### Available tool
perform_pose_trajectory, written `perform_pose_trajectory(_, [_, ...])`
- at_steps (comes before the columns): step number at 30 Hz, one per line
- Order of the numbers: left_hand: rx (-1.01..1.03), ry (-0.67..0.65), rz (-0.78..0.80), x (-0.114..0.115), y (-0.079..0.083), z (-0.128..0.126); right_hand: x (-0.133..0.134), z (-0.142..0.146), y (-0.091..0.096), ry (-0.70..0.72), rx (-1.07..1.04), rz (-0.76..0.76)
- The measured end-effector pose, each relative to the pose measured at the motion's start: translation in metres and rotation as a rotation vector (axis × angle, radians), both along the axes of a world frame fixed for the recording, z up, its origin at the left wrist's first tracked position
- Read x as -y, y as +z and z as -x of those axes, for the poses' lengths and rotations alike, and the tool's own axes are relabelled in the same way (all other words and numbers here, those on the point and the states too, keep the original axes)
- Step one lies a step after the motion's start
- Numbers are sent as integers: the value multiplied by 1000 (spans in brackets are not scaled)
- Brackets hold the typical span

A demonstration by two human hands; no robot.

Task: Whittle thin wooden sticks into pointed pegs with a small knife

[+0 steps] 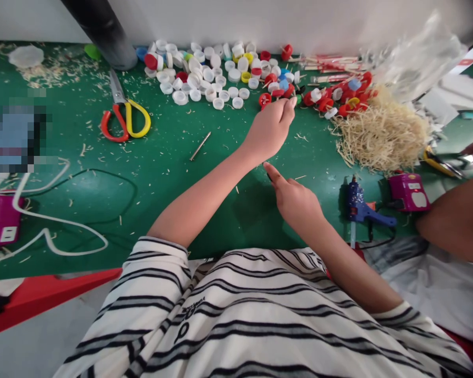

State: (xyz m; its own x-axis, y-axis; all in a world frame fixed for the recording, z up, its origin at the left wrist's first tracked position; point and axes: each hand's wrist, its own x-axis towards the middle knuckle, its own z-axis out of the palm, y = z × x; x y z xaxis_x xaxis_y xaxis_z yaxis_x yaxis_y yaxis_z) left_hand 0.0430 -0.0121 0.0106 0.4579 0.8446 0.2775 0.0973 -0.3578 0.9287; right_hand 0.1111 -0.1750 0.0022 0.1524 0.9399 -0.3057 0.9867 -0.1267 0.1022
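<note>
My left hand (271,127) reaches forward to the near edge of the bottle caps. Its fingers are closed beside a green cap (298,98) and several red caps (265,100); what they pinch, if anything, is hidden. Lower down, close to my body, is my right hand (297,202), its index finger pointing forward and the others curled under. A dark sliver shows beneath that fingertip, too small to name. White caps (195,79) lie spread left of my left hand. To its right sits a pile of red caps with sticks (349,100).
Scissors (124,113) and a nail-like metal rod (200,146) lie left on the green table (173,199). A black post (106,34) stands behind. Right are wood shavings (382,128), a blue glue gun (362,205), a purple box (410,192) and another person's arm (457,218). A white cable (79,226) curls left.
</note>
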Motion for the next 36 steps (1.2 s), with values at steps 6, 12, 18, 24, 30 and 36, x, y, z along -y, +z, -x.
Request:
perform_pose_trajectory(6, [12, 11, 13, 3, 2, 0, 6, 3, 2, -6, -28, -21])
perform_pose_trajectory(12, [44, 64, -16, -3, -6, -4, 0, -4, 3, 8, -86, -33])
perform_pose_trajectory(18, [21, 37, -41, -2, -8, -5, -13, -5, 1, 32, -119, -39])
perform_pose_trajectory(24, [50, 106, 51, -18, -14, 6, 0, -3, -2, 17, -62, 17])
perform_pose_trajectory(30, [34, 74, 80, -17, -9, 4, 22, -8, -1, -2, -59, 43])
perform_pose_trajectory(36, [38, -91, 188, -4, 6, 6, 15, -12, 6, 9, -133, -30])
